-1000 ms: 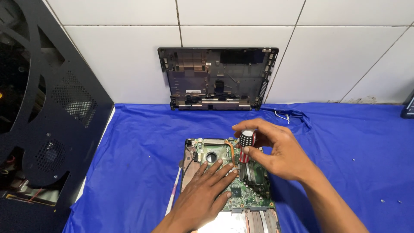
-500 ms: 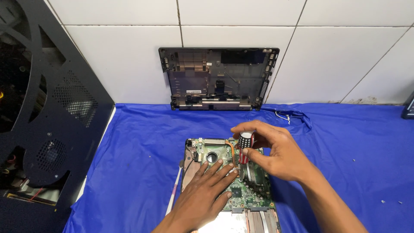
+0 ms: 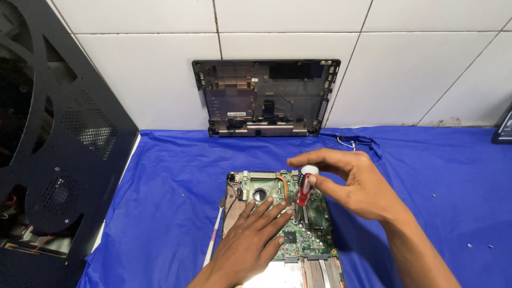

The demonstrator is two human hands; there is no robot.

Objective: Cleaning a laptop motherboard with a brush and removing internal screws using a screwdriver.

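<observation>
Looking down from the head: lying flat on the wrinkled blue cloth (image 3: 160, 176), a green circuit board (image 3: 314, 224), studded with chips and a round hole. Left hand (image 3: 250, 240) pressing on it, palm down, fingers spread, gripping nothing. Right hand (image 3: 357, 184) pinching a red-and-black screwdriver (image 3: 304, 189) upright, tip on the board. Behind, leaning on glossy white tiles, a dark plastic laptop shell (image 3: 264, 96).

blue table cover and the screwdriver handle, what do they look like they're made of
The blue table cover looks like thin plastic sheeting: it shows a slight sheen and fine creases, though coated fabric is possible. The screwdriver handle, pinched in the right hand, seems to be hard moulded plastic, glossy red and black with a pale cap.
</observation>
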